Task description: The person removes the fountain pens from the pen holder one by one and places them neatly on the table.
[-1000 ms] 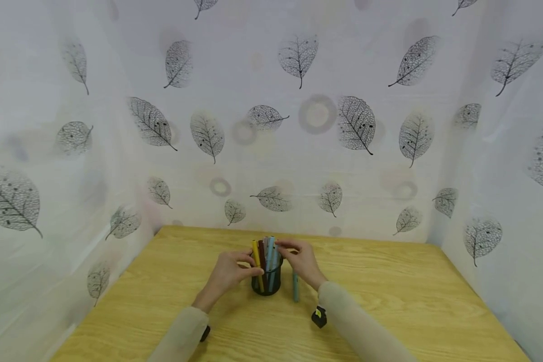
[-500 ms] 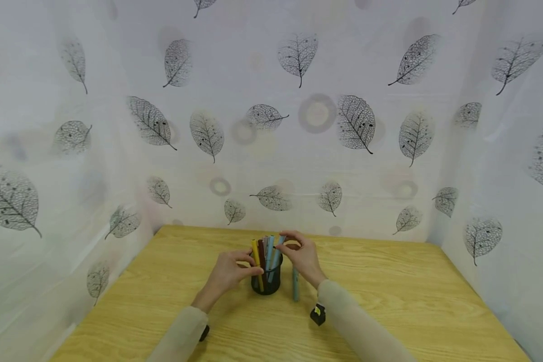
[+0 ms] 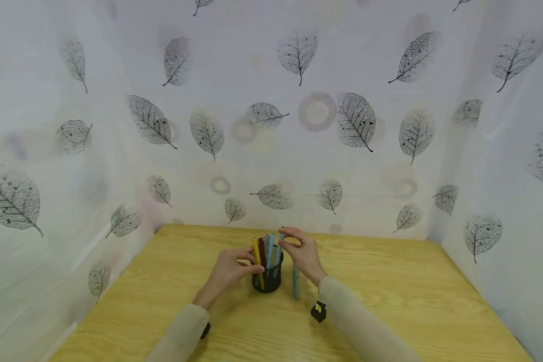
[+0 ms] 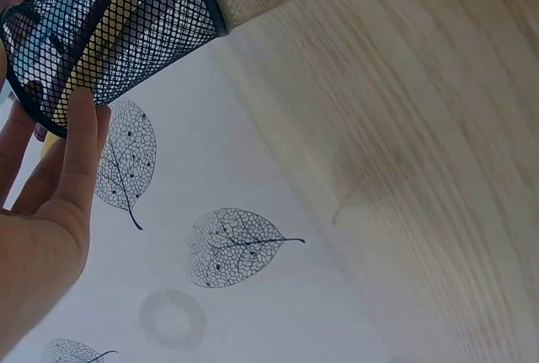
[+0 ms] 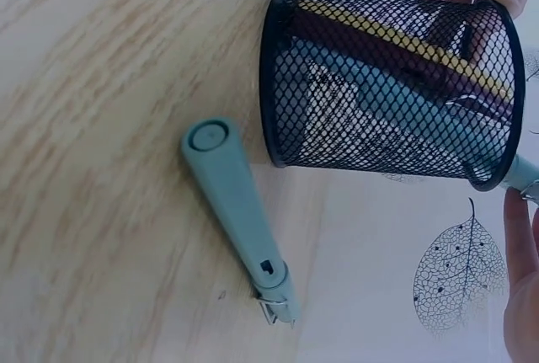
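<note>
A black mesh pen holder point(image 3: 267, 285) stands upright on the table. My left hand point(image 3: 228, 274) holds it at the rim from the left, thumb in front. In the left wrist view, the fingertips lie against the mesh point(image 4: 160, 39) near the rim. On the other side, my right hand point(image 3: 304, 255) pinches the top of a light blue pen point(image 3: 278, 255) whose lower part is inside the holder. A yellow pen point(image 3: 255, 246), a dark red pen point(image 3: 262, 247) and another light blue pen point(image 3: 270, 249) stand in it too.
A teal pen with a metal clip point(image 5: 240, 203) lies on the wooden table point(image 3: 389, 291) just right of the holder. A small black device point(image 3: 319, 311) sits by the right sleeve. Leaf-patterned sheeting point(image 3: 271, 151) encloses the table at the back and sides.
My right hand has moved slightly right and up, with a light blue pen now apart from its neighbour and at the holder's right side. My left hand keeps its grip on the rim.
</note>
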Action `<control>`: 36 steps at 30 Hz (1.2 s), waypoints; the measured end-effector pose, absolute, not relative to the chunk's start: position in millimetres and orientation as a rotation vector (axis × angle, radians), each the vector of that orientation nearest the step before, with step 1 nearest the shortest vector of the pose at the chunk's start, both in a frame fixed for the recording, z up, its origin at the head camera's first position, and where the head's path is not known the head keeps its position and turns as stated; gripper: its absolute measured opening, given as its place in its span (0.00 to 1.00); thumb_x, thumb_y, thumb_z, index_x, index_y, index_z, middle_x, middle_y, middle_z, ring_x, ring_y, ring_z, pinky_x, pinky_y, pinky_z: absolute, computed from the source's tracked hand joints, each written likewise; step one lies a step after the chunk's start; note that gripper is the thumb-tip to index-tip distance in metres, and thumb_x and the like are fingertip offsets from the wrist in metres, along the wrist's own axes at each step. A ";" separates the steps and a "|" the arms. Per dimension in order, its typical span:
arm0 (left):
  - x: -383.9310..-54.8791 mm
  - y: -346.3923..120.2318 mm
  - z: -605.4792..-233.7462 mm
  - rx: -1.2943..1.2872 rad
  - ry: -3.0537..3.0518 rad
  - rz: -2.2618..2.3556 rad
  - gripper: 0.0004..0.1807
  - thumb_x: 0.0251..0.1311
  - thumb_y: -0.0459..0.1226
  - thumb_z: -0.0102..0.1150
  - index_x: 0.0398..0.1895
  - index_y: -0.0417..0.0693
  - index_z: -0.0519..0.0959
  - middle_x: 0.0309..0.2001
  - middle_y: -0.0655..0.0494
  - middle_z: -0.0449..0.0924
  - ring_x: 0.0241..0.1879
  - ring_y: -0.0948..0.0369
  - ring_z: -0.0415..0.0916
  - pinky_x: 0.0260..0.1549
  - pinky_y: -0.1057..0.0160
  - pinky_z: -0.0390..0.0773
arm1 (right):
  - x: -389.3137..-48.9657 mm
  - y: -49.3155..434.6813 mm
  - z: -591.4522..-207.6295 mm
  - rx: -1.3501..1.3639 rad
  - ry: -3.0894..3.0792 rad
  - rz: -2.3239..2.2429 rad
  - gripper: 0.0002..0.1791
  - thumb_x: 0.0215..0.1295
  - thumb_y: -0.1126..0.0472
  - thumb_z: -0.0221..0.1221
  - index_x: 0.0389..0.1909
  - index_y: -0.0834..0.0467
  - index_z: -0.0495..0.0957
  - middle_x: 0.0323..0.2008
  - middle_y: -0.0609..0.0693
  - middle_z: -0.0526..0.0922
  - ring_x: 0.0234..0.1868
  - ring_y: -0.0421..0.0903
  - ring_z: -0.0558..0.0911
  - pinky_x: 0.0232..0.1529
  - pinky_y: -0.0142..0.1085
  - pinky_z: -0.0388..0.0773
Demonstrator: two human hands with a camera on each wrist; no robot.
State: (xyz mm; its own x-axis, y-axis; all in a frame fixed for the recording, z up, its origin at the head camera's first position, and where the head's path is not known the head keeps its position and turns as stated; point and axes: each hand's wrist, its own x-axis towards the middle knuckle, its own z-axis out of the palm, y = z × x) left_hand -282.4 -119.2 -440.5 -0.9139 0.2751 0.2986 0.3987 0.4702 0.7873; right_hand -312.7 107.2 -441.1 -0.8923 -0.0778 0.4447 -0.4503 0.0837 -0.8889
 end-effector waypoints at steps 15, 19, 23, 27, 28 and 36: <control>-281.4 -121.5 -440.7 -0.554 -2.603 -1.453 0.12 0.47 0.52 0.74 0.26 0.56 0.86 0.62 0.36 0.74 0.41 0.52 0.86 0.34 0.65 0.84 | -316.2 108.8 -432.0 0.474 -1.969 1.944 0.23 0.59 0.70 0.66 0.58 0.64 0.78 0.63 0.62 0.74 0.56 0.52 0.79 0.52 0.33 0.81; -281.7 -120.9 -440.3 -0.564 -2.592 -1.463 0.12 0.47 0.51 0.75 0.25 0.56 0.86 0.61 0.36 0.75 0.46 0.49 0.85 0.33 0.66 0.84 | -317.3 110.1 -429.2 0.466 -1.966 1.943 0.26 0.58 0.72 0.66 0.59 0.65 0.77 0.63 0.62 0.74 0.57 0.57 0.79 0.52 0.33 0.81; -283.1 -120.5 -441.1 -0.568 -2.591 -1.462 0.11 0.47 0.51 0.75 0.26 0.56 0.87 0.61 0.36 0.75 0.45 0.50 0.85 0.33 0.66 0.84 | -316.9 111.6 -425.9 0.449 -1.931 1.978 0.26 0.58 0.73 0.66 0.60 0.64 0.76 0.62 0.59 0.76 0.55 0.53 0.82 0.52 0.35 0.81; -284.7 -120.3 -441.8 -0.571 -2.592 -1.442 0.11 0.47 0.51 0.74 0.26 0.57 0.87 0.61 0.36 0.75 0.42 0.53 0.86 0.33 0.66 0.84 | -316.9 114.2 -422.6 0.440 -1.904 1.991 0.26 0.58 0.72 0.66 0.60 0.64 0.76 0.61 0.58 0.78 0.50 0.43 0.84 0.50 0.34 0.81; -284.9 -120.3 -441.9 -0.572 -2.592 -1.438 0.11 0.47 0.51 0.74 0.26 0.57 0.86 0.61 0.37 0.75 0.41 0.53 0.86 0.33 0.66 0.84 | -317.3 115.1 -422.3 0.435 -1.900 1.990 0.26 0.58 0.73 0.66 0.60 0.64 0.77 0.60 0.58 0.78 0.50 0.41 0.84 0.50 0.33 0.81; -284.4 -119.9 -440.7 -0.601 -2.582 -1.440 0.10 0.48 0.50 0.74 0.25 0.57 0.86 0.60 0.35 0.75 0.44 0.50 0.86 0.32 0.67 0.84 | -319.4 124.5 -420.2 0.354 -1.854 2.008 0.26 0.59 0.73 0.65 0.60 0.62 0.77 0.52 0.62 0.83 0.49 0.43 0.84 0.42 0.28 0.82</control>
